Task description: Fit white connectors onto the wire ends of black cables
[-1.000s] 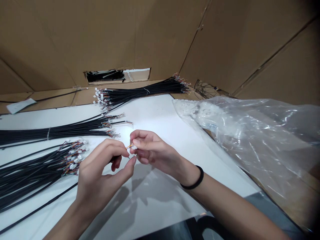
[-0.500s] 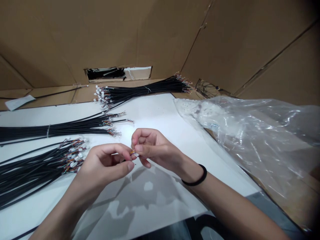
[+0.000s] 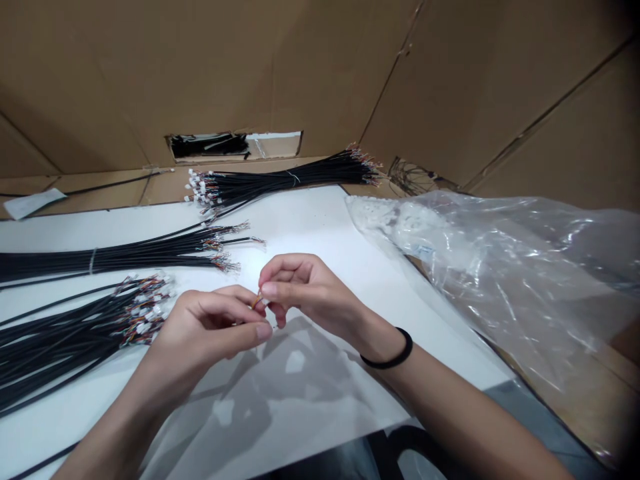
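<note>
Over the white board my left hand (image 3: pixel 215 330) is closed, with thumb and fingers pinched on the end of a cable whose thin coloured wires (image 3: pixel 257 301) come out at the fingertips. Against it, my right hand (image 3: pixel 305 287) pinches a small white connector (image 3: pixel 265 302) between thumb and forefinger; the fingers partly cover it. Whether every wire is seated in the connector cannot be made out. Left of my left hand lies a bundle of black cables (image 3: pixel 65 340) with white connectors (image 3: pixel 145 317) on their ends.
Behind it a tied bundle of black cables (image 3: pixel 140 259) ends in bare coloured wires. Another tied bundle (image 3: pixel 285 176) lies along the cardboard wall (image 3: pixel 225 67). A clear plastic bag (image 3: pixel 510 267) with small white parts (image 3: pixel 425 230) spreads over the right side of the white board (image 3: pixel 320 217).
My right hand has shifted slightly left and its fingers have curled in more. The coloured wires now slant more steeply between my fingertips. The view has drifted a little.
</note>
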The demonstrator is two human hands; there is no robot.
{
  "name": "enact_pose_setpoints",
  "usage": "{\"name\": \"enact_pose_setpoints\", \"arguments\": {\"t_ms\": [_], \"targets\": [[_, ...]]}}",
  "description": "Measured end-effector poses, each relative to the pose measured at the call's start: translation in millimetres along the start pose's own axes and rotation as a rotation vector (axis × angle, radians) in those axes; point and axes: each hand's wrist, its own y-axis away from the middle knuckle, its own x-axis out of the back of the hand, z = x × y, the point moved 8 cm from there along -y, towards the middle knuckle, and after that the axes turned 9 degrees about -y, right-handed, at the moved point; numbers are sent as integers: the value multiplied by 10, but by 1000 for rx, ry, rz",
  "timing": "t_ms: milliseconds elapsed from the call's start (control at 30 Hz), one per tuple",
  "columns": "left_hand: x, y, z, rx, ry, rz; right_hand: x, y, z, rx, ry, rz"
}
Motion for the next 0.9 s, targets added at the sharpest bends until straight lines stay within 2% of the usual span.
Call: {"name": "enact_pose_setpoints", "arguments": {"t_ms": [167, 233, 333, 433, 667, 800, 900], "targets": [[111, 28, 58, -116, -84, 185, 70, 9, -27, -28, 96, 95], [104, 46, 100, -153, -147, 215, 95, 17, -16, -62, 153, 127], [80, 77, 190, -227, -270, 239, 76, 25, 36, -138, 168, 100], [53, 123, 296, -333, -397, 262, 40, 30, 86, -202, 97, 69], [-60, 294, 544, -688, -768, 374, 34, 44, 139, -271, -132, 135], [-32, 339, 565, -733, -802, 455, 20, 54, 160, -279, -140, 124], [2, 331, 549, -719, -738, 458, 23, 60, 150, -261, -119, 122]]}}
